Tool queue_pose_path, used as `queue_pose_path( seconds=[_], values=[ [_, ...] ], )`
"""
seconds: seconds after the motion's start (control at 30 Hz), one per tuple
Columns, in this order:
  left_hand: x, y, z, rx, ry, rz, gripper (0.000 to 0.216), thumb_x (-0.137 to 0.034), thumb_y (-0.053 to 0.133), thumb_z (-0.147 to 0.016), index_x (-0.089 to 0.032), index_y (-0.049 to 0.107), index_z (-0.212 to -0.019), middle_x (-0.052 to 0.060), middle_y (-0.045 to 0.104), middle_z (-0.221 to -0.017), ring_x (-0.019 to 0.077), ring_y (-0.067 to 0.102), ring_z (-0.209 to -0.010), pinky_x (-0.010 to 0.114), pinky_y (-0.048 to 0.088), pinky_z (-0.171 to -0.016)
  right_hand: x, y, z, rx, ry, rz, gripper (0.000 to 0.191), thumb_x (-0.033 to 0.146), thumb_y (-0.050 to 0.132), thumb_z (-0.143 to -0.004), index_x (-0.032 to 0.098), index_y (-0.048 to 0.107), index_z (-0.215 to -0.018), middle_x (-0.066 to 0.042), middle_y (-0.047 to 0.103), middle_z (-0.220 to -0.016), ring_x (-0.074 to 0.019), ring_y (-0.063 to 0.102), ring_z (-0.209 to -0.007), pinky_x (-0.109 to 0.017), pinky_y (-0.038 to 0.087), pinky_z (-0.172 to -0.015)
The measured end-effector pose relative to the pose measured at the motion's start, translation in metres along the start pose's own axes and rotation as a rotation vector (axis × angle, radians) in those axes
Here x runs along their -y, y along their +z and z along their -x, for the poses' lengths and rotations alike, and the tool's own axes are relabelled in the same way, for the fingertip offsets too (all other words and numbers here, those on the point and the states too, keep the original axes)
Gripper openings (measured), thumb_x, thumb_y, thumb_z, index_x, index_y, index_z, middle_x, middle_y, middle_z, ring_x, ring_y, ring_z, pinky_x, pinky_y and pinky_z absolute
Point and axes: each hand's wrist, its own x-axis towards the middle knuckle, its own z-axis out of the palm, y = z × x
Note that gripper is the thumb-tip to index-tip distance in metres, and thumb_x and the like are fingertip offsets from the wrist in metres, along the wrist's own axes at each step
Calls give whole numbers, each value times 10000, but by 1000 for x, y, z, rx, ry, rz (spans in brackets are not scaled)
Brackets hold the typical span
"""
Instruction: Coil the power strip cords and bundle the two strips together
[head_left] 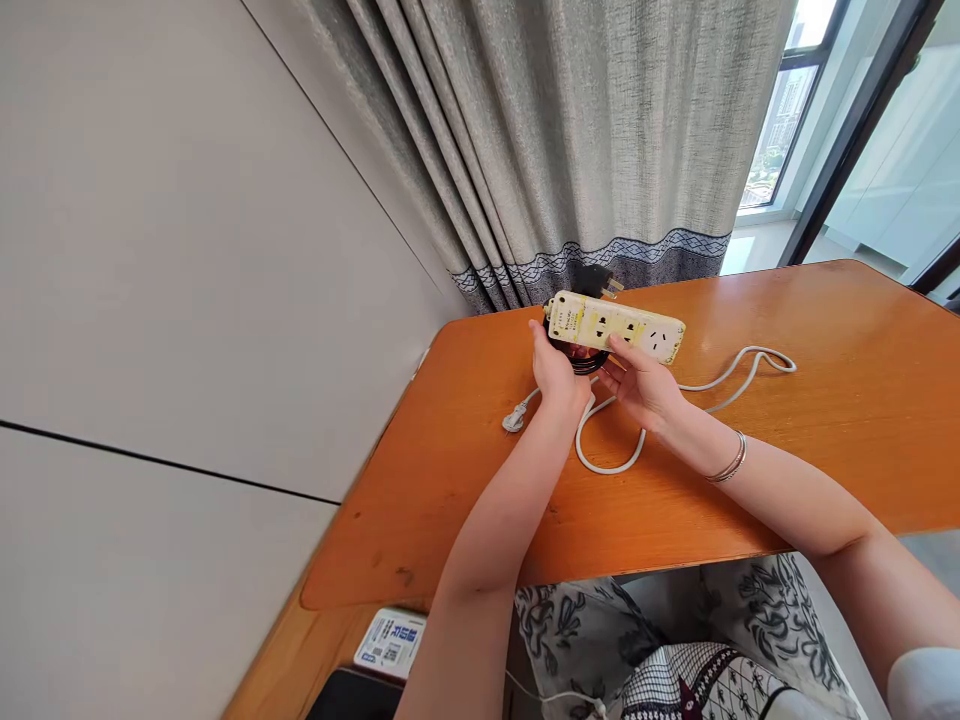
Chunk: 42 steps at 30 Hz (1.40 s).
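A yellowed white power strip with several sockets is held up just above the orange wooden table. My left hand grips its left end, where a coil of black cord hangs under it. My right hand holds the strip from below, thumb on its front edge. A black plug sticks up behind the strip. A white cable with a white plug lies looped on the table under my hands.
A grey curtain hangs behind the table, a pale wall on the left, a window at the right. A small printed box and a dark object lie on a lower ledge at the bottom left. Patterned fabric covers my lap.
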Motion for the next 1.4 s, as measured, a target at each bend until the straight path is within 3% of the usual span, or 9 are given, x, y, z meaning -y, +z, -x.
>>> queue_pose_path(
  seconds=[0.07, 0.27, 0.4, 0.5, 0.67, 0.77, 0.93, 1.17, 1.4],
  values=[
    [1, -2, -3, -5, 8, 16, 420, -497, 419, -1023, -189, 632, -833, -28, 573, -612, 111, 587, -558, 218, 494, -632, -3, 2, 3, 15, -16, -8, 443, 233, 889, -582, 243, 707, -986, 10, 770, -1022, -154, 687, -908, -254, 546, -771],
    [-8, -6, -8, -48, -101, -55, 525, -612, 451, -971, -185, 519, -673, -59, 428, -509, 65, 379, -378, 194, 288, -412, -14, 3, 8, 50, -57, -33, 337, 259, 878, -592, 223, 695, -873, 3, 769, -947, -149, 684, -854, -259, 564, -758],
    [-12, -3, -4, 104, -156, -18, 546, -545, 375, -1012, -192, 423, -598, -70, 322, -479, 58, 267, -352, 205, 278, -412, -8, 1, 1, -5, -26, -68, 309, 241, 861, -646, 240, 694, -906, 23, 762, -932, -125, 684, -838, -232, 563, -756],
    [-6, 1, 5, 180, -118, 10, 493, -462, 373, -1032, -172, 523, -662, -46, 452, -551, 58, 374, -409, 201, 368, -486, 0, -1, -5, -64, 9, -121, 290, 246, 859, -675, 252, 678, -902, 32, 757, -903, -123, 693, -819, -224, 578, -741],
    [10, -1, 12, 113, 101, -74, 384, -418, 466, -1025, -157, 627, -795, -5, 620, -697, 86, 584, -618, 202, 460, -644, 4, 0, -7, -78, -3, -153, 272, 281, 852, -707, 264, 687, -923, 29, 764, -913, -136, 712, -806, -226, 598, -697],
    [12, -6, 9, 91, 216, -175, 484, -551, 499, -979, -180, 565, -676, -42, 503, -564, 88, 511, -526, 210, 432, -590, 1, 2, -2, -36, 0, -148, 248, 281, 847, -719, 254, 692, -910, 30, 763, -891, -124, 712, -796, -205, 593, -691],
    [5, -7, 4, 73, 228, -216, 628, -639, 398, -966, -210, 305, -517, -74, 257, -452, 69, 318, -404, 213, 333, -482, -2, 5, 3, 6, 36, -94, 261, 304, 872, -699, 243, 688, -872, 20, 758, -853, -132, 704, -813, -217, 587, -715],
    [10, -7, 0, 55, 116, -209, 654, -688, 443, -925, -216, 296, -497, -84, 233, -437, 68, 267, -391, 229, 306, -467, -5, 2, 0, -90, 26, -51, 313, 348, 874, -671, 242, 675, -887, 34, 741, -826, -119, 657, -731, -200, 474, -560],
    [20, -11, 0, 63, 89, -197, 649, -666, 475, -927, -210, 295, -502, -92, 229, -449, 59, 244, -409, 215, 335, -492, -6, -5, -7, -109, -172, -66, 447, 365, 874, -619, 273, 649, -995, 55, 735, -1028, -129, 683, -853, -252, 507, -684]
  ],
)
